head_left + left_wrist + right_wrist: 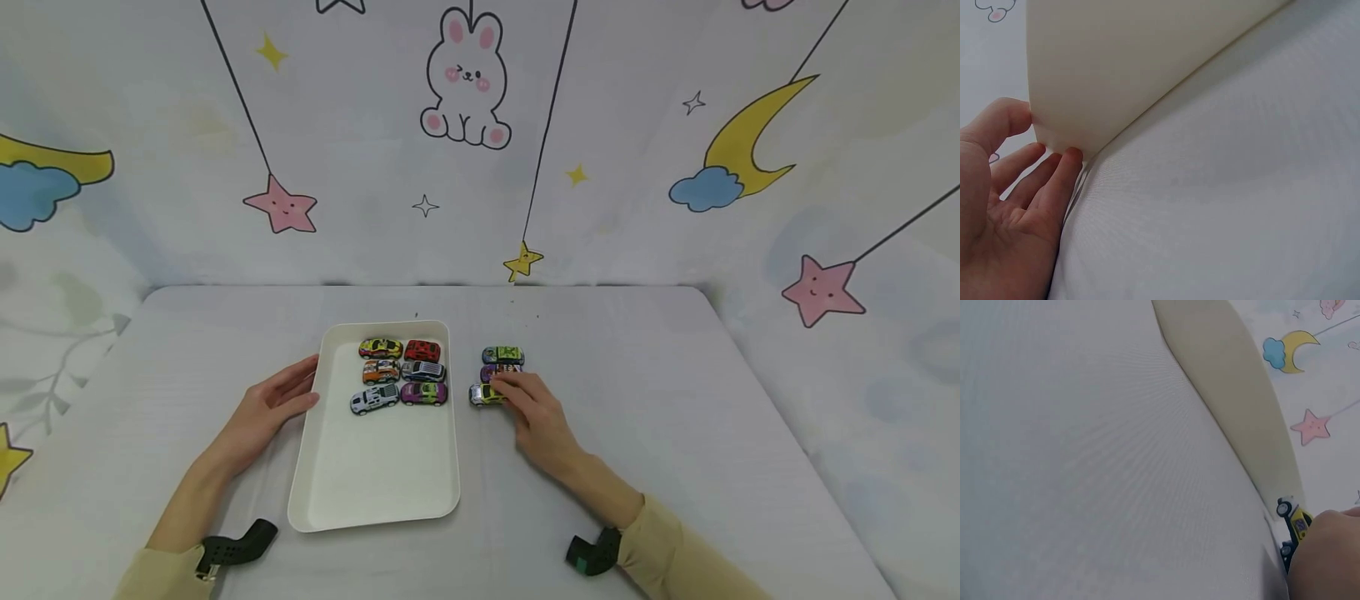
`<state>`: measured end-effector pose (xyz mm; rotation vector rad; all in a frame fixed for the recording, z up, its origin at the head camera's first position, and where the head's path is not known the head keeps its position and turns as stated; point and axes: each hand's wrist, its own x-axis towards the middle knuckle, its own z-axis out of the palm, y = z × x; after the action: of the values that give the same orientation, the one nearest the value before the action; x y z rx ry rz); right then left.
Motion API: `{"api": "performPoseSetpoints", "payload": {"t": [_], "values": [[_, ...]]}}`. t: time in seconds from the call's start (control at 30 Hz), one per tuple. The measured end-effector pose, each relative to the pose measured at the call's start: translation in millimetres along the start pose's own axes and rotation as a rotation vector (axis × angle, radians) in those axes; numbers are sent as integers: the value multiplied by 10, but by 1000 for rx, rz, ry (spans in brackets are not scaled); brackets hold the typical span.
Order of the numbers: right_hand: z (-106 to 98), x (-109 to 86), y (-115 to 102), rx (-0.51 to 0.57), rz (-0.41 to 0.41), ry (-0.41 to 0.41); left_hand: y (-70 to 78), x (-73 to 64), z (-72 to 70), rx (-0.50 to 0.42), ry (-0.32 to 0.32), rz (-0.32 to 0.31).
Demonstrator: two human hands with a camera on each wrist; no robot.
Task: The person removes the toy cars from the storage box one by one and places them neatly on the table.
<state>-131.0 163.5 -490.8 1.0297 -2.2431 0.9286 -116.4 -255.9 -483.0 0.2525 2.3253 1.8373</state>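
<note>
A white rectangular tray (pixel 382 471) lies on the table with several toy cars in its far half. My left hand (pixel 255 417) rests against the tray's left side, its fingers and thumb touching the outer wall (pixel 1116 69). Right of the tray, three toy cars stand in a column. The nearest is a yellow and silver toy car (pixel 481 395), pinched by the fingers of my right hand (pixel 546 427). Just behind it is a purple toy car (pixel 491 370), partly covered by my fingers, then a green and blue one (pixel 502 355). In the right wrist view my right hand (pixel 1325 562) hides much of the yellow car (pixel 1299 523).
Inside the tray, the cars form two columns: yellow (pixel 380 348), orange and white (pixel 381 372) and light grey (pixel 375 399) beside red (pixel 423 351), silver (pixel 423 372) and purple-green (pixel 423 393). A white cloth (pixel 637 400) covers the table, with a patterned backdrop (pixel 360 125) behind.
</note>
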Motion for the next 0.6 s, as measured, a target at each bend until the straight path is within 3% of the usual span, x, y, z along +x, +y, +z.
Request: {"api": "performPoseSetpoints", "payload": {"t": [0.6], "values": [[-2,-43,78,-16,84,32,2,1,-4,18,11,-3]]}}
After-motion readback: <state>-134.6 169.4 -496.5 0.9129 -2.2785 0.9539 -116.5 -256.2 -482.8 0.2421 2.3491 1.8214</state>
